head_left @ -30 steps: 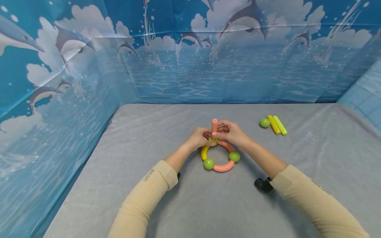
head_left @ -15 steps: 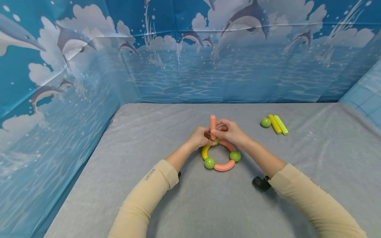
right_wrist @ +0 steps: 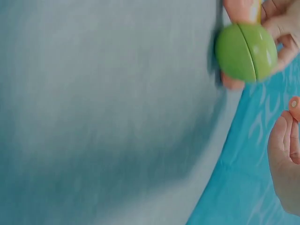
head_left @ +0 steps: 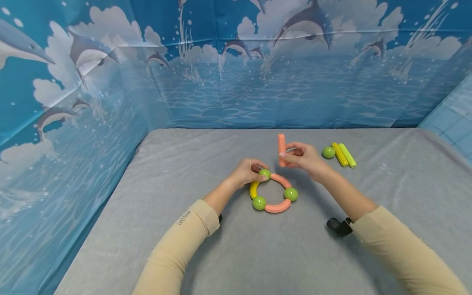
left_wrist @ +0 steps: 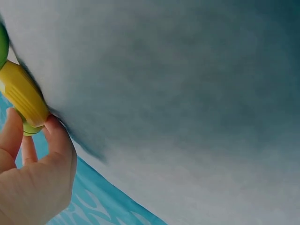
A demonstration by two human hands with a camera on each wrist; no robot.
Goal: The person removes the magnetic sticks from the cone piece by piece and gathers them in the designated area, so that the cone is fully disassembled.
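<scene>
On the grey cloth lies a ring of curved tubes and green balls: a yellow tube (head_left: 253, 189), two orange tubes (head_left: 277, 207) and three balls. My left hand (head_left: 246, 171) pinches the ring's far green ball (head_left: 264, 174) between thumb and fingers; in the left wrist view the yellow tube (left_wrist: 23, 96) hides most of that ball. Up and to the right of the ring, my right hand (head_left: 307, 159) pinches a straight orange tube (head_left: 282, 143) held upright, apart from the ring. In the right wrist view only the tube's end (right_wrist: 294, 105) shows, beside another green ball (right_wrist: 246, 52).
A loose green ball (head_left: 328, 152) lies at the far right, beside a yellow tube (head_left: 339, 154) and a lime tube (head_left: 348, 155). A blue dolphin-print curtain (head_left: 236, 98) stands behind the cloth-covered surface (head_left: 184, 164) and along its left side.
My right hand has lifted the straight orange tube off the far green ball and carried it up and to the right. My left hand stays at that ball, and the ring has barely moved.
</scene>
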